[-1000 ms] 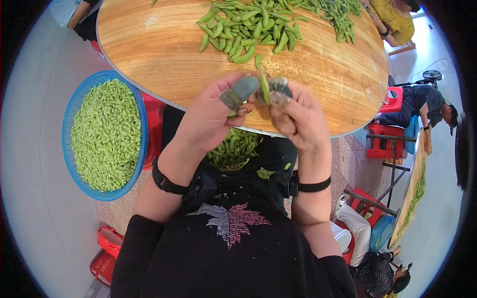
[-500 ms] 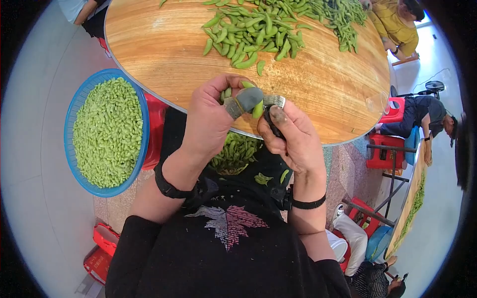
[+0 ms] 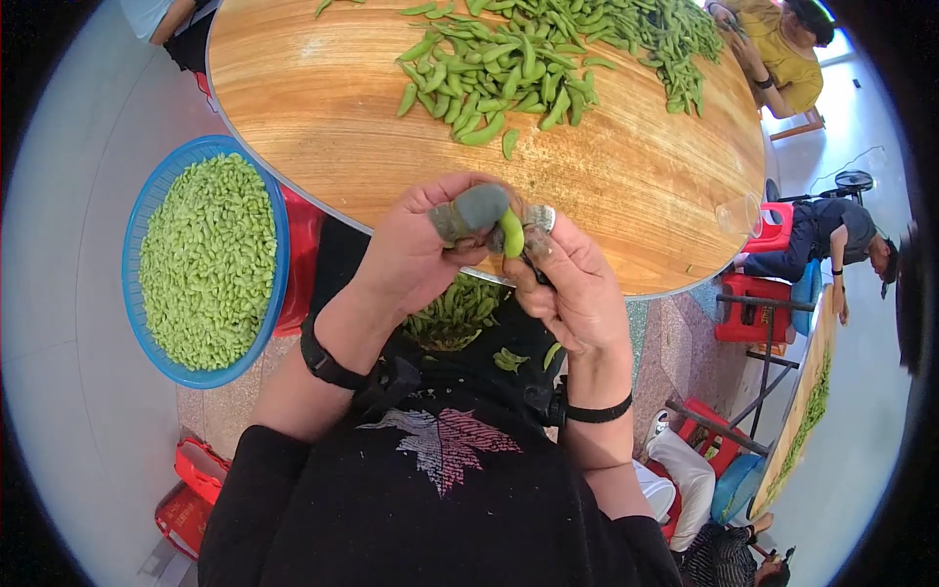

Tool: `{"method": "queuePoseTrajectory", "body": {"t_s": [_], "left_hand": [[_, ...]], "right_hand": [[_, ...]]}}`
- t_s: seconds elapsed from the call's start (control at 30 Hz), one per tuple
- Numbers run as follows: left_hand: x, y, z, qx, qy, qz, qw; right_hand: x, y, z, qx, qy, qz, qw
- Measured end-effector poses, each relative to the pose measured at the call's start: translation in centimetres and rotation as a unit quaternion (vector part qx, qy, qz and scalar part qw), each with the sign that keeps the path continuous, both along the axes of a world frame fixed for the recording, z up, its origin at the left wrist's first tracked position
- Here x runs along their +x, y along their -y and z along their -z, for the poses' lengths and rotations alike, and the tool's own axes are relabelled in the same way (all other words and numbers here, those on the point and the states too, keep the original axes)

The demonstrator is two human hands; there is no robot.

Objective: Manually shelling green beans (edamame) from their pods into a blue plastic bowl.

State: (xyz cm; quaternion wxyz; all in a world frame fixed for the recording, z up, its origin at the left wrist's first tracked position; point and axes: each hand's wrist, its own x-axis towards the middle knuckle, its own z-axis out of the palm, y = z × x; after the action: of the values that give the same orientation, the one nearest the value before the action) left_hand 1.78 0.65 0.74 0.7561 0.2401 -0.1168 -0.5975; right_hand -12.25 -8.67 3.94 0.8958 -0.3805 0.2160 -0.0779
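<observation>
Between both hands, over the table's near edge, is one green soybean pod (image 3: 513, 233). My left hand (image 3: 421, 235), with a grey cover on the thumb, is closed on the pod's upper part. My right hand (image 3: 579, 279) pinches at the pod's other side; a light wrap circles one finger, and its fingertips are dark. Whatever else the curled fingers may hold is hidden. Beyond my hands a pile of green pods (image 3: 499, 73) lies on the wooden table (image 3: 323, 117). Below my hands, at my lap, is a heap of emptied-looking pods (image 3: 455, 313).
A blue basket (image 3: 137, 303) full of shelled beans (image 3: 207, 264) stands at left on a red stool (image 3: 301, 254). A clear cup (image 3: 738, 215) is at the table's right edge. A person in yellow (image 3: 782, 64) sits far right; others sit beside a second table (image 3: 804, 430).
The pod between my hands has come lower and now stands more upright under the left thumb. Both hands have dipped slightly toward me.
</observation>
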Motion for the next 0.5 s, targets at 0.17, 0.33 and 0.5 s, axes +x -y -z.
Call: {"method": "queuePoseTrajectory", "body": {"t_s": [0.17,0.33,0.5], "left_hand": [[-1.2,1.2,0.2,0.052,0.186,-0.120,0.974],[-1.8,1.7,0.2,0.087,0.123,-0.135,0.979],[-3.0,1.9,0.3,0.094,0.127,-0.165,0.974]], "right_hand": [[1.2,-0.3,0.5,-0.567,-0.147,0.075,0.807],[2.2,0.6,1.5,-0.561,-0.161,0.133,0.801],[3.5,-1.0,1.9,-0.602,-0.140,0.228,0.752]]}}
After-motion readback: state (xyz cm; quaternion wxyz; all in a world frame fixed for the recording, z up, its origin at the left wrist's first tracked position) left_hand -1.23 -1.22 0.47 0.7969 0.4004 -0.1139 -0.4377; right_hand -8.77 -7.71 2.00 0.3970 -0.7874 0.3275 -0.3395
